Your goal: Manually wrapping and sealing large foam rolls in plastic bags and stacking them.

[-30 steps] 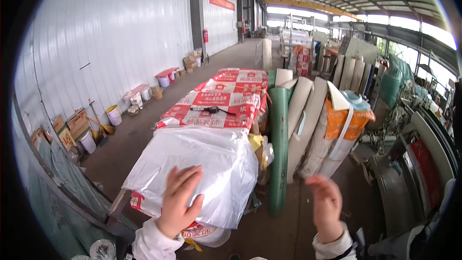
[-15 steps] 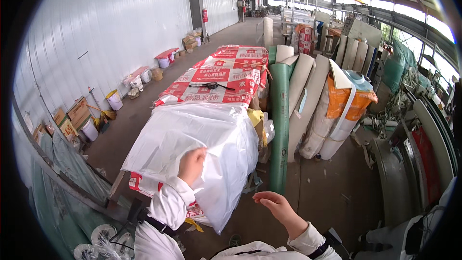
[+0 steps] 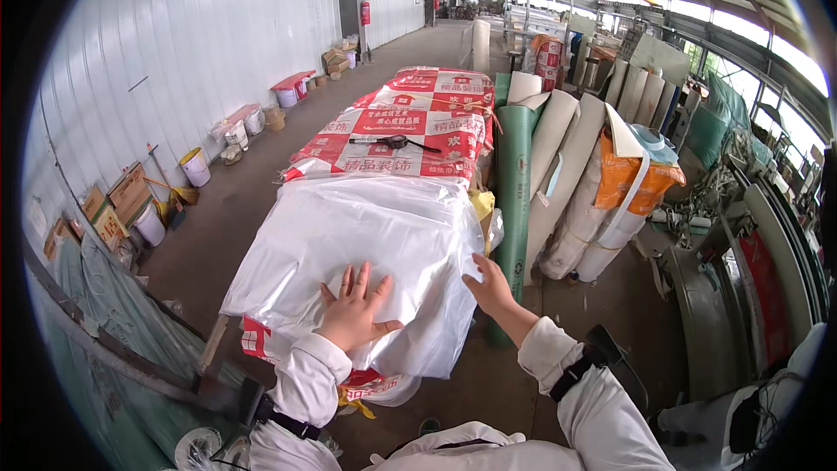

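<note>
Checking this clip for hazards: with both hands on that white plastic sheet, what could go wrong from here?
1. The white plastic sheet overhangs the stack's near end; it may slide or tear under the flat left hand or the right hand at its edge.
2. The black tool lying loose on the red-and-white wrapping could be dragged off.

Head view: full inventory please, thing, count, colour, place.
plastic sheet: one, white translucent, draped over the near end of the stack
stack of wrapped goods: one long stack, red and white checked wrap, centre
hand tool: one, black, lying on top of the stack
green roll: one, upright, right of the stack
pale rolls: several, leaning beside the green roll
orange bag: one, on a bundled roll, right
buckets: several, white, along the left wall
left hand: flat on the plastic sheet
right hand: gripping the sheet's right edge
</note>
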A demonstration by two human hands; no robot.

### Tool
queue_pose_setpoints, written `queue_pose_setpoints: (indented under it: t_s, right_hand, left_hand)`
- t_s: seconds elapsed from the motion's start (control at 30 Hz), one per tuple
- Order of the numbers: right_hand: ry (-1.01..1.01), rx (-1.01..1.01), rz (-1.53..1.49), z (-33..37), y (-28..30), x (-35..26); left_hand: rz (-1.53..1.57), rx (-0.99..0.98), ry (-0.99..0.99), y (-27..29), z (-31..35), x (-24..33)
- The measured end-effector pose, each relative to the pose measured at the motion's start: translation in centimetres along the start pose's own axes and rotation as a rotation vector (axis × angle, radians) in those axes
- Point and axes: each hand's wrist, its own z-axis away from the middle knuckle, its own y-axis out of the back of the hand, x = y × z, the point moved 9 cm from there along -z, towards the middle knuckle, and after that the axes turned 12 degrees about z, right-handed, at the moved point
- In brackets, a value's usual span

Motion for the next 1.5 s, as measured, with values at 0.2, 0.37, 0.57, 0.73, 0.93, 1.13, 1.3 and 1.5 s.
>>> queue_pose_setpoints:
  t_s: [0.2,0.37,0.57,0.73,0.93,1.13,1.3,1.5]
  right_hand:
    - [-0.048,0.127,0.117,-7.8,-0.7,1.8]
    - [0.246,0.031,0.175,-10.5,-0.9,-2.7]
    - [0.384,-0.098,0.205,-11.5,-1.7,-2.9]
    - [0.457,-0.175,-0.108,-13.0,1.3,-6.2]
    - [0.516,-0.318,0.104,-15.4,-1.2,-4.3]
    - [0.253,-0.330,0.082,-19.6,-1.3,-4.9]
    - [0.390,-0.111,0.375,-20.2,-3.1,-6.2]
    - [-0.026,0.258,-0.123,-25.7,0.6,2.9]
  left_hand:
    - [-0.018,0.086,-0.036,-0.1,-1.1,0.1]
    - [0.007,0.138,-0.012,0.6,-0.6,-0.2]
    - [-0.018,0.139,0.052,1.1,-0.6,0.1]
    - [0.008,0.158,0.109,2.0,-1.1,0.2]
    - [-0.001,0.189,0.154,2.2,-2.1,0.6]
    - [0.011,0.220,0.153,2.2,-2.8,0.2]
    - [-0.043,0.246,0.137,2.4,-3.3,0.0]
    - [-0.057,0.107,0.253,2.9,-5.0,-2.4]
